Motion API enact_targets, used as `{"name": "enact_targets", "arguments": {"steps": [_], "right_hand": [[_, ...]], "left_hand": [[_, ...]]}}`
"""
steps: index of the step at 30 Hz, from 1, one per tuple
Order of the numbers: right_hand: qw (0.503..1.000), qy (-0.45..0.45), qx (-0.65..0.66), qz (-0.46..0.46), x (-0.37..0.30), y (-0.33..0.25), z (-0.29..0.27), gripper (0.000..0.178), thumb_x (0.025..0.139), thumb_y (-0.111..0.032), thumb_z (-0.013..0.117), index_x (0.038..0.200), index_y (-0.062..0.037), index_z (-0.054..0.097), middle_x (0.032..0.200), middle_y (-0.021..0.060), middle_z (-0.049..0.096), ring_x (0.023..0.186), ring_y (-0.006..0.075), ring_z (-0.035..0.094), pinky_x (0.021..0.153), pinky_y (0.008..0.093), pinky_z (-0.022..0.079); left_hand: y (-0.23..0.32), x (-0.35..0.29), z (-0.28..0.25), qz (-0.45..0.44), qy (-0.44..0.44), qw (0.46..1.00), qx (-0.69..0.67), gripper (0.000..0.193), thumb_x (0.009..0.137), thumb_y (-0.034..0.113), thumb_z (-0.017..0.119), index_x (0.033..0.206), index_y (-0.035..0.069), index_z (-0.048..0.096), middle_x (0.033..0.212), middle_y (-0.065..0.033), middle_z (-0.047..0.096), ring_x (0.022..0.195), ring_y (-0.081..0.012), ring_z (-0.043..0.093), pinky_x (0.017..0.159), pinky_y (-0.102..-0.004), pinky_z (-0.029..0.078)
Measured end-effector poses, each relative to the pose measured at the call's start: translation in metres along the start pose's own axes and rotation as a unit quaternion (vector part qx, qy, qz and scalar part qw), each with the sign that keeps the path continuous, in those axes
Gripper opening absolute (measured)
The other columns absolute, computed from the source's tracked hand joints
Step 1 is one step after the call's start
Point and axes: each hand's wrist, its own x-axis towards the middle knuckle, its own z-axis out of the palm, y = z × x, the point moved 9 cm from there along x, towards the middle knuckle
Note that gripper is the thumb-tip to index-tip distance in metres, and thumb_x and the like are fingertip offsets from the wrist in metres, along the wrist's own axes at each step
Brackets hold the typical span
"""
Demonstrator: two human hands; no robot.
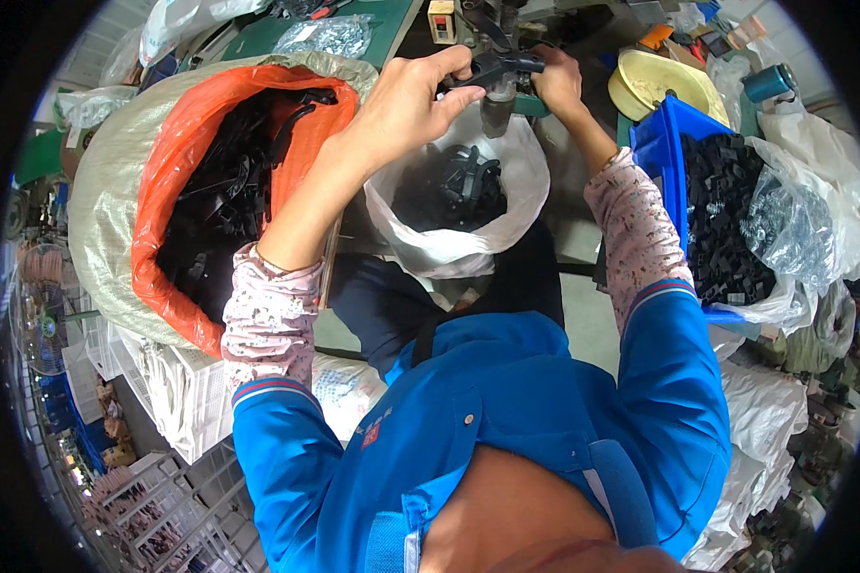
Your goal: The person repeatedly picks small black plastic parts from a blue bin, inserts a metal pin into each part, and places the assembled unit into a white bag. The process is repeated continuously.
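At the top centre, a curved black plastic part (pixel 499 67), shaped like a handle, lies across a metal post of a bench machine (pixel 496 113). My left hand (pixel 413 94) is closed round the left end of this part, thumb below and fingers above. My right hand (pixel 558 80) is at its right end with fingers curled in; whatever they pinch is hidden. Beneath the post hangs an opened white plastic bag (pixel 397 234), holding several black parts (pixel 466 181).
To the left, a large woven sack (pixel 105 220) with an orange liner (pixel 155 229) holds long black parts. A blue crate (pixel 661 158) of small black pieces stands at right, with a yellow basin (pixel 631 91) behind it. Clear plastic bags (pixel 325 36) lie on the green bench.
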Motion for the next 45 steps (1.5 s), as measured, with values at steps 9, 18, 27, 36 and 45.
{"name": "enact_targets", "arguments": {"steps": [9,18,27,36,45], "right_hand": [[0.999,0.021,-0.045,0.004,0.017,0.042,0.022,0.037,0.071,-0.017,0.063,0.107,-0.0119,0.067,0.112,0.0125,0.063,0.103,0.0301,0.06,0.09,0.0379,0.047],[0.997,0.037,-0.01,-0.06,0.017,0.025,0.014,0.031,0.074,-0.013,0.056,0.102,-0.0093,0.067,0.097,0.0154,0.067,0.092,0.03,0.064,0.082,0.0333,0.048],[0.995,0.051,0.074,-0.045,0.01,0.026,0.001,0.024,0.08,-0.019,0.061,0.102,-0.0114,0.068,0.094,0.0124,0.068,0.088,0.0261,0.066,0.079,0.0318,0.049],[0.859,-0.005,0.508,0.059,-0.038,-0.046,-0.046,0.019,0.083,-0.006,0.068,0.099,0.0041,0.067,0.079,0.0079,0.066,0.06,0.0092,0.056,0.055,0.0198,0.044],[0.904,0.017,0.427,-0.027,-0.061,-0.113,-0.076,0.017,0.084,-0.008,0.067,0.099,-0.0003,0.07,0.08,0.0036,0.067,0.062,0.0053,0.055,0.058,0.0178,0.045]], "left_hand": [[0.004,-0.003,-0.005,0.051,0.088,0.994,0.034,0.021,0.08,0.02,0.069,0.09,0.006,0.057,0.074,-0.0124,0.061,0.061,-0.0274,0.061,0.055,-0.038,0.046],[-0.072,-0.14,0.041,-0.07,0.017,0.99,0.121,0.062,0.079,0.035,0.068,0.131,0.01,0.046,0.13,-0.0231,0.049,0.12,-0.0375,0.046,0.099,-0.0449,0.037],[-0.202,-0.266,-0.149,-0.417,0.066,0.772,0.475,0.042,0.07,0.001,0.058,0.111,0.0,0.048,0.091,-0.0206,0.064,0.088,-0.0391,0.061,0.077,-0.0471,0.05],[-0.228,-0.299,-0.148,-0.405,0.004,0.816,0.412,0.045,0.076,-0.003,0.049,0.12,0.009,0.05,0.099,-0.02,0.058,0.091,-0.0398,0.061,0.073,-0.0475,0.051],[-0.229,-0.291,-0.156,-0.285,0.007,0.889,0.358,0.032,0.083,0.003,0.049,0.113,0.012,0.052,0.111,-0.0186,0.056,0.096,-0.0413,0.056,0.077,-0.0467,0.047]]}}
